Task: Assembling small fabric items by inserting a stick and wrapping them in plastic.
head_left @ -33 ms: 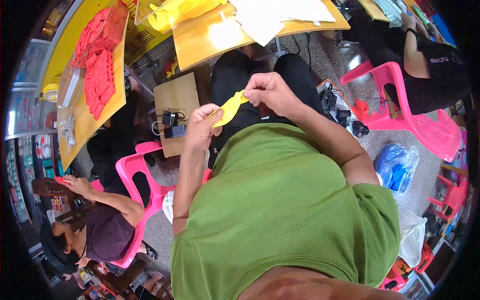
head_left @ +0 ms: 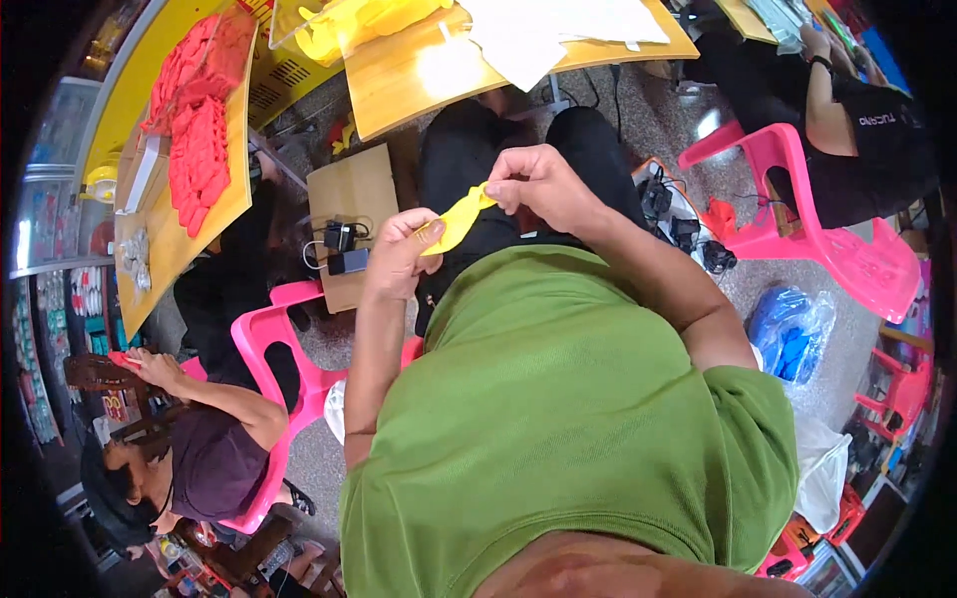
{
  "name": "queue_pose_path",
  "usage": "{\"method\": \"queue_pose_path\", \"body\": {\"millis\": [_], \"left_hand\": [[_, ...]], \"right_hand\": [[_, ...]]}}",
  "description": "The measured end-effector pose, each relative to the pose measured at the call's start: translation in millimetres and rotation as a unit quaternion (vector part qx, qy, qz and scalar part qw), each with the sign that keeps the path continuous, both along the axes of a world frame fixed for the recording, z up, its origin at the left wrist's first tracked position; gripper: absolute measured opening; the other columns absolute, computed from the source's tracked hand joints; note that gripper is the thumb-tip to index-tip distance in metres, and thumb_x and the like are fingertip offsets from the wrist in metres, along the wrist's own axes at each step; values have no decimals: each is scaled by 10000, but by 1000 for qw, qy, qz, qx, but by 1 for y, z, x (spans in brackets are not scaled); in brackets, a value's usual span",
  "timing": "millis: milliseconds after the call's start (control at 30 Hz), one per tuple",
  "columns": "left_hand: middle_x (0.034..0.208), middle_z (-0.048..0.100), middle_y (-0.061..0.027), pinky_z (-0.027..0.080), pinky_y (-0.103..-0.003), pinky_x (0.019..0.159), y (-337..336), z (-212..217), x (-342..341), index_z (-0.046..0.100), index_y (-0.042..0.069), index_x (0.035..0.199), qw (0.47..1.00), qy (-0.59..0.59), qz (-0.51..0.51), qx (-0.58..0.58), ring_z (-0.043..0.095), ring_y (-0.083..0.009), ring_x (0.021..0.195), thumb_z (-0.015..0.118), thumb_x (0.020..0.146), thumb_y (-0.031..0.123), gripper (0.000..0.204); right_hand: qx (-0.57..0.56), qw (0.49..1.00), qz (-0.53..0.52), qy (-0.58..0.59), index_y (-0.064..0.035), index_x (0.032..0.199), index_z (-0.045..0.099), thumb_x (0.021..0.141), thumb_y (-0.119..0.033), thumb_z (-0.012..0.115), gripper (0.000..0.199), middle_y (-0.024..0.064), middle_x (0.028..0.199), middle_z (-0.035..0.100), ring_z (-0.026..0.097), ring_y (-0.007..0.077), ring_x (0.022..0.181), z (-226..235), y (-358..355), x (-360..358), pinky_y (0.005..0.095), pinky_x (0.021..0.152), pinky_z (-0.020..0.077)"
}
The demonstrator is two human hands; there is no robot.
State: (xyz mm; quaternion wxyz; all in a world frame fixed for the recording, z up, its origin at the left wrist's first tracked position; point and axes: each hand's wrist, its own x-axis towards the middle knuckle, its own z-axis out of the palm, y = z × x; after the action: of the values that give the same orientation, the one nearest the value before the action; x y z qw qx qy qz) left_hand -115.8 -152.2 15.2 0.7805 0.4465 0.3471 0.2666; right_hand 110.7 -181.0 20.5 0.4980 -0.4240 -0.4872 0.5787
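Above my lap I hold a small yellow piece, long, smooth and narrowing toward one end; its exact kind I cannot make out. My left hand grips the broad lower end between thumb and fingers. At the narrow upper end, my right hand pinches the tip with thumb and forefinger. Part of the piece is hidden behind the left fingers.
Ahead stands a wooden table with yellow pieces and white sheets. Red pieces are heaped on a left-hand table. Seated people flank me on pink chairs. Cardboard with black adapters lies left of my legs; bagged blue items lie right.
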Motion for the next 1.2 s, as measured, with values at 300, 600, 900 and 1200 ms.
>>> {"method": "queue_pose_path", "body": {"millis": [300,600,900,1200], "left_hand": [[913,483,-22,412,-230,625,-24,-7,20,501,51,1019,883,-33,419,207,481,-102,763,654,814,84,259],[822,441,-14,400,-190,595,-12,-5,54,391,51,964,857,117,374,335,451,-71,662,750,683,-7,460],[977,436,-74,467,-270,813,-7,-5,64,349,30,1053,885,-46,406,225,483,-129,895,634,695,-141,488],[969,510,-58,435,-232,742,15,-27,67,458,13,1083,933,-59,342,96,502,-100,856,529,881,31,215]], "right_hand": [[-66,990,-86,86,-41,762,583,848,-147,623,143,-20,625,541,477,36,519,-1,1,-15,178,462,395],[-38,992,-88,83,-27,779,572,866,-124,595,132,1,669,546,489,53,555,-8,-7,-39,191,516,416],[-34,991,-72,111,-17,838,549,881,-107,574,103,6,729,555,526,71,631,-18,-4,-44,213,600,448],[2,997,12,74,-15,852,531,887,-66,543,63,10,746,546,516,65,685,-24,5,-46,218,641,449]]}}
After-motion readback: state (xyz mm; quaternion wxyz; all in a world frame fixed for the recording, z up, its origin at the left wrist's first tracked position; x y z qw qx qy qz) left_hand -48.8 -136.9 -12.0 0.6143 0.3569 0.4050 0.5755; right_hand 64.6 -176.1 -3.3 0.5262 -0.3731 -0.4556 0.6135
